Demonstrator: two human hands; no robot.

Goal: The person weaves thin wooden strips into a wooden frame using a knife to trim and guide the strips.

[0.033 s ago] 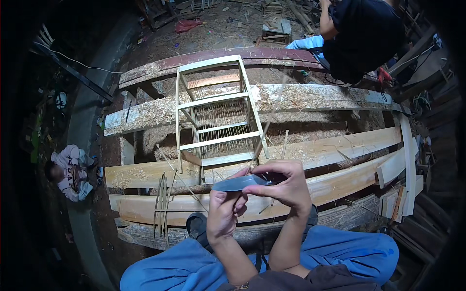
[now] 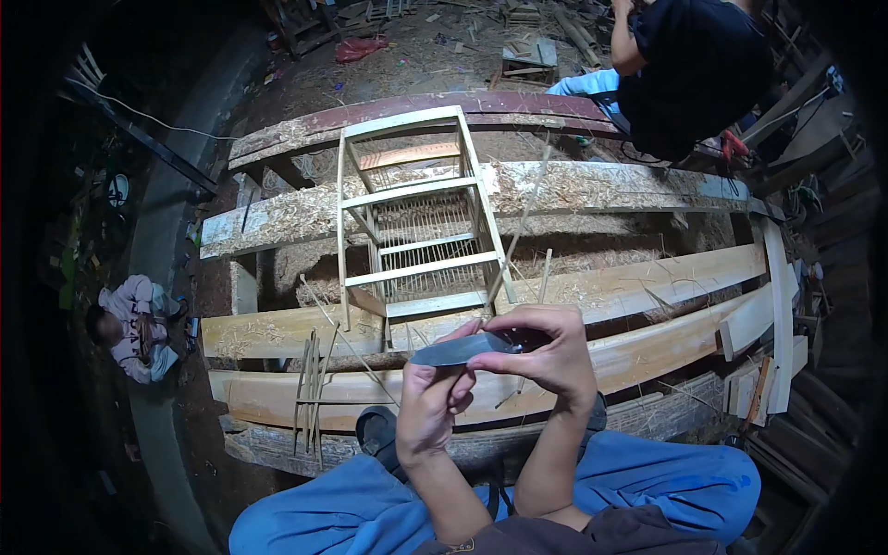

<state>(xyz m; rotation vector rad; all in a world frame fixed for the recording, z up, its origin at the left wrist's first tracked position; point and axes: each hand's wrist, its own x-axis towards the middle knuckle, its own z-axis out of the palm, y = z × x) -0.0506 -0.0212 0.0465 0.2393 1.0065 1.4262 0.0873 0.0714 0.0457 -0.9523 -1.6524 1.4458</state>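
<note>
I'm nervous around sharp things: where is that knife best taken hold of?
Probably by the dark handle of the knife, coming from the right: its grey blade points left, over the left hand, while the right hand holds the handle end.

The knife blade (image 2: 453, 351) is plain grey, the wooden frame (image 2: 421, 268) pale yellow, the far plank (image 2: 536, 104) maroon; blue trousers (image 2: 638, 476) — brighter blue smear (image 2: 717, 481) on one leg — and a red bag (image 2: 359, 49).

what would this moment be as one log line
right hand: holds knife by handle | left hand: at its blade | wooden frame: on planks ahead | thin sticks: across planks, left
</note>
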